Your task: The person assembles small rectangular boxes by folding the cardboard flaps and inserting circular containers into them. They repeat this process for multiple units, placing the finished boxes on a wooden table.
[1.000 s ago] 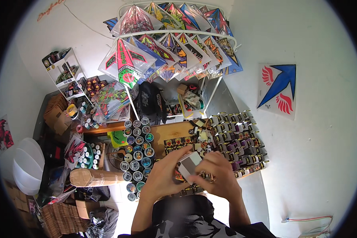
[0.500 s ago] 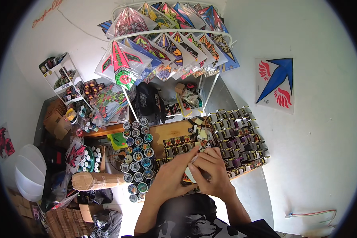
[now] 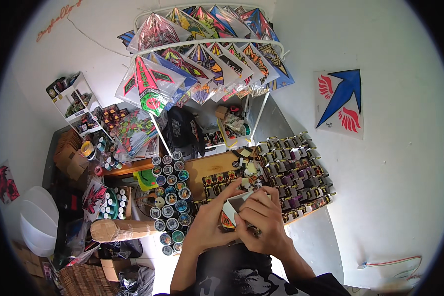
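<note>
Both my hands hold a small cardboard box (image 3: 234, 206) with a white inside and a red and black printed side, just above the wooden table (image 3: 202, 167). My left hand (image 3: 211, 221) grips the box from the left and below. My right hand (image 3: 262, 219) is over its right side, with the fingertips pressing on a flap. Right behind the box lie loose small paper pieces (image 3: 246, 170) and rows of similar small boxes (image 3: 293, 172).
Several round spools (image 3: 168, 197) stand in rows at the table's left. Colourful kites (image 3: 202, 54) hang on a rack above, and a blue and red kite (image 3: 341, 101) is on the right wall. A white shelf (image 3: 76, 106), cartons and a cardboard roll (image 3: 121, 229) crowd the left.
My hands have drawn closer together around the box, and my right fingers have moved over its flap. The view has shifted slightly.
</note>
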`<state>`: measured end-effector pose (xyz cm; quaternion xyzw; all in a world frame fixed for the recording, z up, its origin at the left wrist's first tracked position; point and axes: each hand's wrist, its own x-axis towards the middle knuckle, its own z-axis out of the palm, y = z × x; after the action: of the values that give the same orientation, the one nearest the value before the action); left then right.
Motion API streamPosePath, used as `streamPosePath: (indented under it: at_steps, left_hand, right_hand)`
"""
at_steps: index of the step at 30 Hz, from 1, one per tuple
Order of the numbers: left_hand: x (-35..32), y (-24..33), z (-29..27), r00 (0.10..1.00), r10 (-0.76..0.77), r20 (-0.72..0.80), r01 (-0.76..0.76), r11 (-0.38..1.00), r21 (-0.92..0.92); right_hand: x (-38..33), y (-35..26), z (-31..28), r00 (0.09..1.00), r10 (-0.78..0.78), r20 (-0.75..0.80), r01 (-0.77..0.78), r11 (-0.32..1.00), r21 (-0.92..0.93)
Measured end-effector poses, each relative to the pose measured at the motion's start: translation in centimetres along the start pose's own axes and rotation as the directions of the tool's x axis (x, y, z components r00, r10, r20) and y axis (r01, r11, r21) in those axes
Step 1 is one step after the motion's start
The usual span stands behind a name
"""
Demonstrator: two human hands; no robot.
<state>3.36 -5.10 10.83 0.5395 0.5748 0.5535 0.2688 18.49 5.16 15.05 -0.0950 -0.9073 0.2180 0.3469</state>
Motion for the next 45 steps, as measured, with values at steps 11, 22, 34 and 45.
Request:
streamPosePath:
  at_steps: [11,22,34,45]
  left_hand:
    - [-0.1,-0.7,0.3,0.997,0.069,-0.014,-0.070,0.992,-0.105]
    - [-0.6,-1.2,-1.1,0.981,0.114,0.159,-0.123,0.992,0.043]
    - [-0.1,-1.5,0.1,0.988,0.150,-0.048,-0.147,0.988,0.054]
    - [0.5,0.0,1.9,0.975,0.068,-0.211,-0.048,0.994,0.099]
  right_hand:
    - [-0.7,-0.2,0.1,0.999,-0.016,-0.042,0.017,0.999,0.033]
    - [-0.3,2.7,-2.1,0.990,0.085,-0.111,-0.077,0.994,0.073]
    - [0.4,3.0,-1.2,0.977,0.083,-0.195,-0.115,0.981,-0.159]
    - [1.5,2.2,-0.7,0.963,0.120,-0.240,-0.147,0.984,-0.099]
